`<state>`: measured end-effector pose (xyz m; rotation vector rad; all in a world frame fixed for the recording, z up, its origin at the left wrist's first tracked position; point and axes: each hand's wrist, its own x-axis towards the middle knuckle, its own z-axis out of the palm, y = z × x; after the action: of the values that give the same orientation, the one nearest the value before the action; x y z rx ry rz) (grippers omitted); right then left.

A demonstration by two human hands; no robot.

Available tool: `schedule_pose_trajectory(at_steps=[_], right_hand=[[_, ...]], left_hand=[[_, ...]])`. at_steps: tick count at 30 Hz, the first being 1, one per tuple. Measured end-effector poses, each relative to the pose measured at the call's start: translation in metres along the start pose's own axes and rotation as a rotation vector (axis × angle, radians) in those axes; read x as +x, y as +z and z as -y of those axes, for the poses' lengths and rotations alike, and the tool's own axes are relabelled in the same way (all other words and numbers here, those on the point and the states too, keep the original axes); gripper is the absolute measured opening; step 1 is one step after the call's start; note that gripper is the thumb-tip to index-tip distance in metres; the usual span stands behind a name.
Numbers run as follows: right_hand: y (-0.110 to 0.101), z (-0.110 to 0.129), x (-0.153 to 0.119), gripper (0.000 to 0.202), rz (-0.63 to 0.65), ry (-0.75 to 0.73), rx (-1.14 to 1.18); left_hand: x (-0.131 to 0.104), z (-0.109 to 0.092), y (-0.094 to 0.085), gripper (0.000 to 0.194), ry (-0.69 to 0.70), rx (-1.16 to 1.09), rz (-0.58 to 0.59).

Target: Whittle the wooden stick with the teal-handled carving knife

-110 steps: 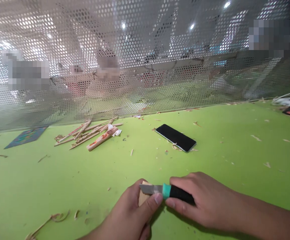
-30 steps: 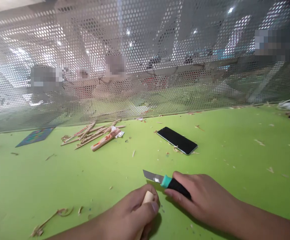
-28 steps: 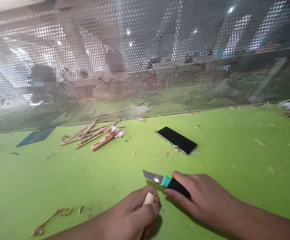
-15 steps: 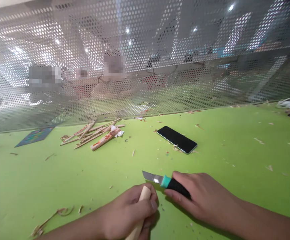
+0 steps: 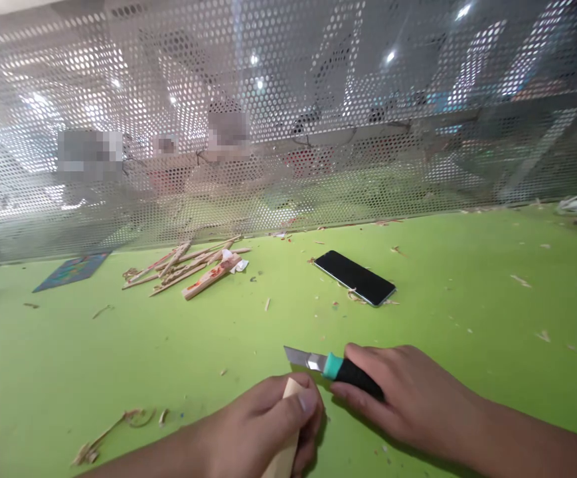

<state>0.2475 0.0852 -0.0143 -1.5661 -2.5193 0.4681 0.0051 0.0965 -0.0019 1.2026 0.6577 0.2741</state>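
A pale wooden stick point(image 5: 287, 453) is wrapped in the fingers of my left hand point(image 5: 263, 421), its thumb pressed along the upper end. My right hand point(image 5: 408, 385) grips a utility knife point(image 5: 350, 376) by its black handle with a teal collar. The blade is out and points left, just above and beyond the left knuckles; I see it apart from the stick. Part of the stick is hidden by my left thumb and fingers.
A smartphone point(image 5: 355, 277) lies beyond my hands. Left of it are a pile of split wood pieces point(image 5: 183, 265), a red-stained wood block point(image 5: 211, 279) and a dark patterned sheet point(image 5: 72, 272). Shavings point(image 5: 103, 435) litter the green table point(image 5: 168, 345). A perforated metal screen point(image 5: 278, 172) bounds the back.
The stick has turned slightly within my left hand, whose thumb now lies nearer its top end. My right hand and the knife are almost where they were.
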Motion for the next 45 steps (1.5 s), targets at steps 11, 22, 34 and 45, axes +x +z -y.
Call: schedule_pose_trajectory(at_steps=[11, 22, 34, 45], right_hand=[[0.0018, -0.0003, -0.0024, 0.042, 0.026, 0.010, -0.013], [0.0038, -0.0005, 0.0002, 0.037, 0.019, 0.008, -0.015], [0.0071, -0.0022, 0.0007, 0.035, -0.033, -0.009, -0.018], [0.0042, 0.0003, -0.0011, 0.032, -0.048, -0.032, -0.025]], left_hand=[[-0.0013, -0.0053, 0.0006, 0.065, 0.048, 0.110, -0.013], [-0.0004, -0.0088, 0.0037, 0.073, -0.015, 0.104, -0.068], [-0.0031, -0.0090, -0.0003, 0.075, 0.016, 0.225, -0.051], [-0.0025, -0.0077, -0.0009, 0.075, 0.066, 0.301, -0.054]])
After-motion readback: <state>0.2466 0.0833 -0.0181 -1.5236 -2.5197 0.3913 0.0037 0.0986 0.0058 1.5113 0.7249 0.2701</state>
